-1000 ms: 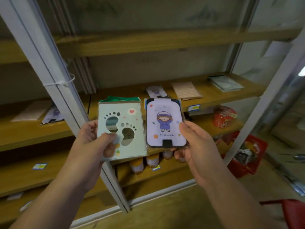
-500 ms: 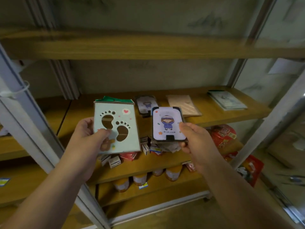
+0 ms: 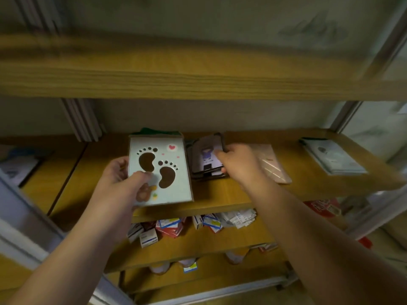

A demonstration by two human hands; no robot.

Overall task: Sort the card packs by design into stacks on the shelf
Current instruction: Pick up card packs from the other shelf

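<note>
My left hand [image 3: 123,183] grips a pale green card pack with two footprint cut-outs [image 3: 159,170], thumb on its front, held upright above the front of the wooden shelf [image 3: 220,194]. My right hand [image 3: 237,161] holds a purple pack with a cartoon child [image 3: 208,156] by its right edge, low over a stack of the same purple packs [image 3: 207,175] lying on the shelf. A pink pack [image 3: 273,166] lies just right of that stack. Further right sits a stack of pale blue-grey packs [image 3: 332,157].
A wooden shelf board [image 3: 198,69] hangs close above. Small boxes [image 3: 167,227] crowd the shelf below, with jars lower down. White metal uprights stand at the left [image 3: 26,227] and right [image 3: 343,115]. More packs lie on the neighbouring shelf at far left [image 3: 17,166].
My right hand has carried the purple pack forward and down onto the purple stack on the shelf. The left hand and footprint pack have moved in closer to the shelf.
</note>
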